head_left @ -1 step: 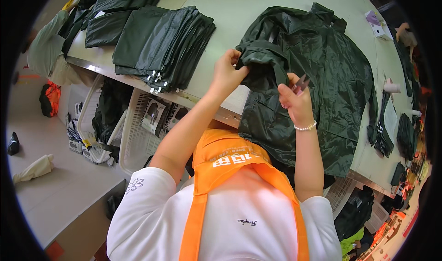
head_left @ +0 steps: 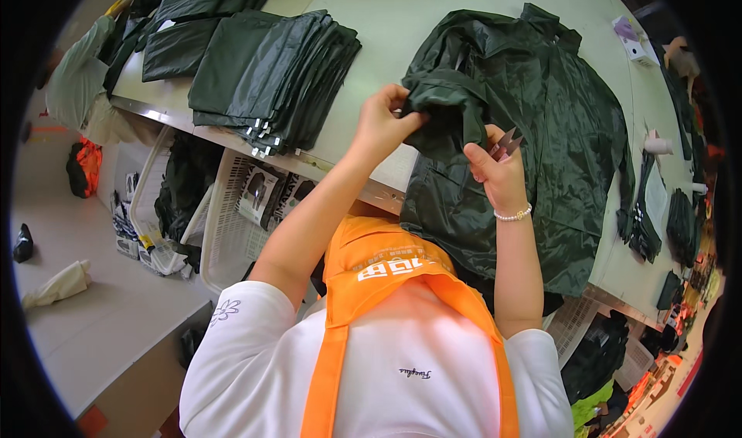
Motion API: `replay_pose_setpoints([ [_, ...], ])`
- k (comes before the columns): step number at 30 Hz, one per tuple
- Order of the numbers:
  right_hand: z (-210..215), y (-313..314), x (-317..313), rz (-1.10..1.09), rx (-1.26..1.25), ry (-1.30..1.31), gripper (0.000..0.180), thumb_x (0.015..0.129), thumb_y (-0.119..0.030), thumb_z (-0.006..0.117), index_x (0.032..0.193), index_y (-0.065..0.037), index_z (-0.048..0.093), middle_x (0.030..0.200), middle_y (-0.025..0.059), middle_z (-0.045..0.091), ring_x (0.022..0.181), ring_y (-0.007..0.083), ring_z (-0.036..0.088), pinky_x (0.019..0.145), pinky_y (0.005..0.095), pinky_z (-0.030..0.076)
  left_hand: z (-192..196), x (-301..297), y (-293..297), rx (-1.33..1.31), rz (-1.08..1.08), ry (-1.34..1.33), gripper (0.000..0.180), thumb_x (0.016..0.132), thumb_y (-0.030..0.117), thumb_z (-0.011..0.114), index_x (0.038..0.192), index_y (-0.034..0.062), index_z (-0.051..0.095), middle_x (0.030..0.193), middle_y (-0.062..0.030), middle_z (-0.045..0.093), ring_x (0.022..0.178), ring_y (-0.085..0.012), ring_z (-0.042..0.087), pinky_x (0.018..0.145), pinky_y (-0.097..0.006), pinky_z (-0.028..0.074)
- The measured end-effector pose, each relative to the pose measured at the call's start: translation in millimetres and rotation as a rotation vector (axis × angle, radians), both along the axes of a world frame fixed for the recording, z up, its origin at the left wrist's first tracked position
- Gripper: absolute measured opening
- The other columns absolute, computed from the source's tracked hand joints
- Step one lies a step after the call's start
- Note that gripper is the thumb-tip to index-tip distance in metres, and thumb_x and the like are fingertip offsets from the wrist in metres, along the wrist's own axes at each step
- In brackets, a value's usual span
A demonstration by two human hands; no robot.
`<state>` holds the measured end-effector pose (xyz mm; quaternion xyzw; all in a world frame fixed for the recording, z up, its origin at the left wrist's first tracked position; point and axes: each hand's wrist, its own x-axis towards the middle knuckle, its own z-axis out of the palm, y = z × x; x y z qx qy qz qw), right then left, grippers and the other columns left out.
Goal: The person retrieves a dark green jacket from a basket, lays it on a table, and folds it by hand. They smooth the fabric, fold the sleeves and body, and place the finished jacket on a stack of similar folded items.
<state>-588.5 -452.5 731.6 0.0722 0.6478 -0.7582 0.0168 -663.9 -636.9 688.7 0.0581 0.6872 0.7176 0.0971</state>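
Note:
A dark green, shiny jacket (head_left: 560, 160) lies spread on the pale table, its collar at the far side. My left hand (head_left: 384, 122) pinches the left edge of its sleeve end (head_left: 447, 90), which is lifted and held open like a ring. On the other side of that opening, my right hand (head_left: 498, 175) grips its edge between thumb and fingers. The same hand holds a small pair of thread snips (head_left: 507, 143), their blades pointing up and away from the cloth. Fingertips of both hands are partly hidden by the fabric.
Folded dark green garments (head_left: 270, 74) are stacked left of the jacket on the table (head_left: 371, 28). White plastic baskets (head_left: 224, 229) stand under the table edge. At the right are a small tissue box (head_left: 635, 47) and a thread cone (head_left: 657, 144). Another person's sleeve (head_left: 77, 90) shows far left.
Both hands keep their hold. The sleeve end and my left hand have shifted very slightly to the right, and the opening looks a little rounder.

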Motion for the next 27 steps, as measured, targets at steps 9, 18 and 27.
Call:
replay_pose_setpoints([
  [9, 0, 11, 14, -0.452, 0.686, 0.348, 0.023, 0.066, 0.010, 0.058, 0.067, -0.006, 0.042, 0.061, -0.0043, 0.037, 0.054, 0.0018, 0.033, 0.049, 0.0179, 0.027, 25, 24, -24, -0.519, 0.327, 0.568, 0.022, 0.063, -0.009, 0.061, 0.075, 0.0029, 0.046, 0.068, -0.0077, 0.047, 0.061, -0.0170, 0.047, 0.054, -0.029, 0.039],
  [18, 13, -1, 35, -0.341, 0.728, 0.389, 0.021, 0.067, 0.010, 0.060, 0.068, -0.005, 0.045, 0.058, -0.0032, 0.040, 0.049, 0.0023, 0.035, 0.045, 0.0184, 0.028, 32, 52, -9, -0.360, 0.152, 0.773, 0.022, 0.063, -0.005, 0.072, 0.077, 0.0025, 0.057, 0.081, -0.0091, 0.062, 0.077, -0.0267, 0.059, 0.070, -0.033, 0.048],
  [27, 14, -11, 54, -0.161, 0.871, 0.395, 0.022, 0.066, 0.009, 0.064, 0.071, -0.004, 0.046, 0.056, 0.0038, 0.043, 0.045, 0.0130, 0.042, 0.044, 0.0242, 0.035, 25, 57, -7, -0.363, 0.052, 0.993, 0.031, 0.054, -0.006, 0.072, 0.078, 0.0052, 0.057, 0.079, -0.0083, 0.061, 0.069, -0.0256, 0.058, 0.060, -0.032, 0.046],
])
